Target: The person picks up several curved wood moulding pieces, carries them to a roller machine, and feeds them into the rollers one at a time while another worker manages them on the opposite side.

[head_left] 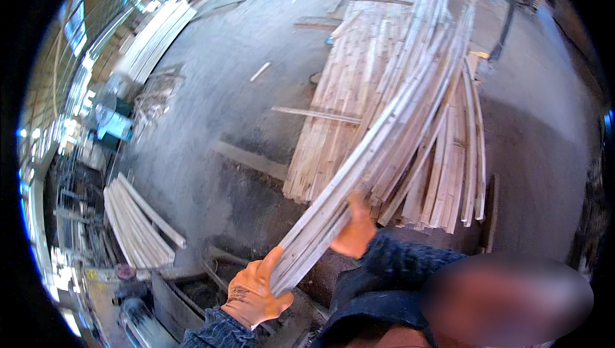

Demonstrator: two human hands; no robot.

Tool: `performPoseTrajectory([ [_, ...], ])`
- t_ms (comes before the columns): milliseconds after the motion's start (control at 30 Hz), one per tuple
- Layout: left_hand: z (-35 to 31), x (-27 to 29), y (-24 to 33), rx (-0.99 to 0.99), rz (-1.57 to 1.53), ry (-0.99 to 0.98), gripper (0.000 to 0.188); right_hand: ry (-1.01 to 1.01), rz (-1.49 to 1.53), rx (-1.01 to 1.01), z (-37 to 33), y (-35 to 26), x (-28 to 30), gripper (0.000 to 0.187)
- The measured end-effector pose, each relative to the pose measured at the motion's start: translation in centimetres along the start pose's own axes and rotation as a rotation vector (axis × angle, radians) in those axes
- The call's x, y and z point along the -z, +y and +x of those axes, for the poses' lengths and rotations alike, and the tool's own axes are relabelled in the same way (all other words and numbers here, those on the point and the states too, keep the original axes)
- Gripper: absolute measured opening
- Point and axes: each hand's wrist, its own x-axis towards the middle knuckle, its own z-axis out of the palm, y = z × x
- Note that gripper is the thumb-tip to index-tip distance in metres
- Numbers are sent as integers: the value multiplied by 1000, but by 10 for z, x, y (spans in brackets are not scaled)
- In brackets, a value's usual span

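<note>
A bundle of long, narrow wooden boards [333, 206] slants from near my body up toward the far right. My left hand [255, 291], in an orange glove, grips the near end, its thumb around the lower corner and fingers along the left edge. Farther up the bundle, my right hand [354, 231], also in an orange glove, holds the right edge; it is slightly blurred and some fingertips are hidden by the boards. The far part of the bundle overlaps a big stack of similar boards [320, 156].
A loose strip [314, 115] lies across the stack's left side. More boards [138, 226] sit at the left beside machinery [144, 322]. A pale pile [157, 40] lies at the far left. A dark post [509, 21] stands at the far right.
</note>
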Motion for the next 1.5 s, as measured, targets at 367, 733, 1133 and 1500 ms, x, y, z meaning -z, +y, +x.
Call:
performPoseTrajectory([
  [367, -65, -15, -88, 47, 57, 353, 99, -485, 729, 2, 179, 79, 226, 98],
  [733, -23, -52, -223, 57, 27, 671, 102, 256, 341, 51, 241, -26, 18, 79],
  [1133, -248, -156, -512, 695, 84, 293, 86, -499, 536, -26, 349, 101, -14, 91],
  [1500, -18, -100, -442, 103, -200, 599, 93, 151, 610, -337, 245, 286, -214, 101],
])
